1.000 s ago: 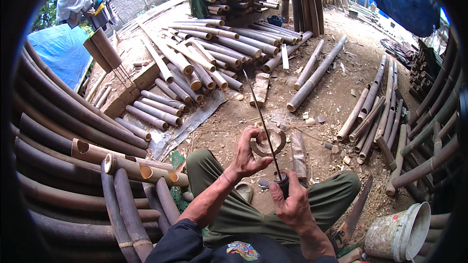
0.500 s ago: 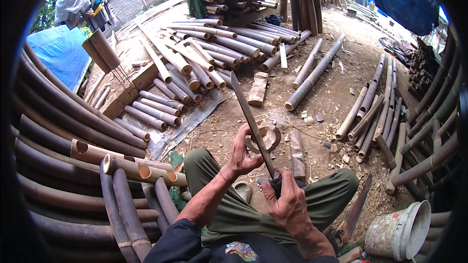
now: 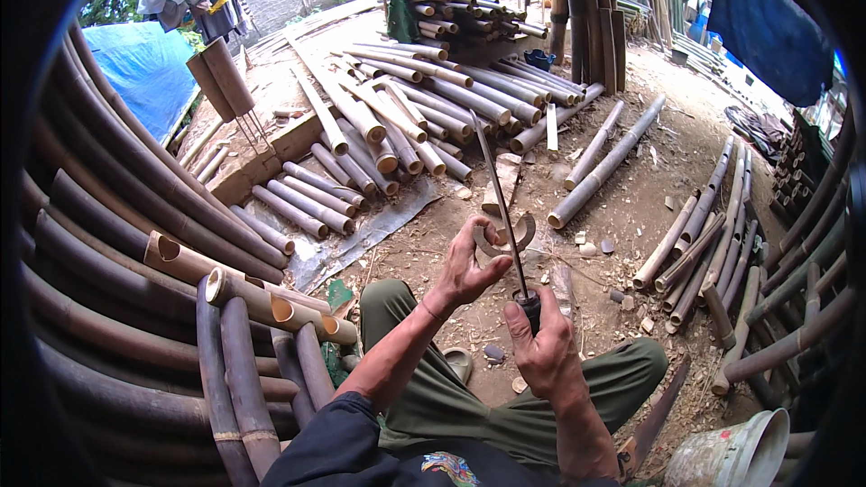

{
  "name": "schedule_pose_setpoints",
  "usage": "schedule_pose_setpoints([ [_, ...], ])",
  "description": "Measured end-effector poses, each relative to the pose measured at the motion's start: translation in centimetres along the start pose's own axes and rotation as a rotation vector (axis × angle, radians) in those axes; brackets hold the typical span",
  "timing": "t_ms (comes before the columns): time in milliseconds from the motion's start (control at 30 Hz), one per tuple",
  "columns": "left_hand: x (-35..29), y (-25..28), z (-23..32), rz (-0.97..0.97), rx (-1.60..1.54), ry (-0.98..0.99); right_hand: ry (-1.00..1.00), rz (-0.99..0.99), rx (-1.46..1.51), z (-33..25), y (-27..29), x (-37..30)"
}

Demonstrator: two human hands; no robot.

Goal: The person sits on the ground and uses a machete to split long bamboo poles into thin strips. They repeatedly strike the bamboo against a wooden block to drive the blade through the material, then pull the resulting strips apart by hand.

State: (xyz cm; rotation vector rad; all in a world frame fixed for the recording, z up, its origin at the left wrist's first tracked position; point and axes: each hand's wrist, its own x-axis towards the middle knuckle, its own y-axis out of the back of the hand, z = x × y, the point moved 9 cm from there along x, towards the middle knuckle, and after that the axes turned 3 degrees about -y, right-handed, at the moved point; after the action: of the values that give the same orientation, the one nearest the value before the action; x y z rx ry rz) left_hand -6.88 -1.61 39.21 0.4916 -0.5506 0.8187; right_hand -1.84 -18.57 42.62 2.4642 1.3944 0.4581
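Observation:
My right hand is wrapped round the dark handle of a long knife, its narrow blade pointing up and away from me. My left hand grips a curved, C-shaped piece of bamboo, thumb and fingers closed at its left side. The blade crosses in front of this piece; whether it touches the bamboo I cannot tell. Both hands are above my crossed legs in green trousers.
Cut bamboo poles lie stacked ahead. Shorter lengths rest on a grey sheet. Large curved poles crowd the left. Wood chips litter the dirt around a wooden block. A handsaw and a dirty white bucket are at lower right.
The knife has turned, so its blade shows narrower and more upright. Both hands have risen slightly, and the bamboo piece has tilted. The whole view has shifted a little.

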Motion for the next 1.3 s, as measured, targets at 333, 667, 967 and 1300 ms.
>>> schedule_pose_setpoints([
  [333, -0.5, -0.2, -0.1, 0.003, 0.016, 0.035, 0.112, 0.115, -0.238, -0.8, 0.0, -0.9],
  [667, -0.2, 0.1, -0.6, 0.003, -0.004, 0.024, 0.065, 0.052, -0.128, -0.7, 0.0, -0.1],
  [967, 1.3, 1.5, 0.2, 0.185, -0.329, -0.073, 0.016, 0.031, -0.111, -1.1, 0.8, 3.1],
  [1300, 2.1, 1.3, 0.0, 0.169, -0.185, 0.055, 0.063, 0.053, -0.15, -2.3, 0.4, 4.2],
])
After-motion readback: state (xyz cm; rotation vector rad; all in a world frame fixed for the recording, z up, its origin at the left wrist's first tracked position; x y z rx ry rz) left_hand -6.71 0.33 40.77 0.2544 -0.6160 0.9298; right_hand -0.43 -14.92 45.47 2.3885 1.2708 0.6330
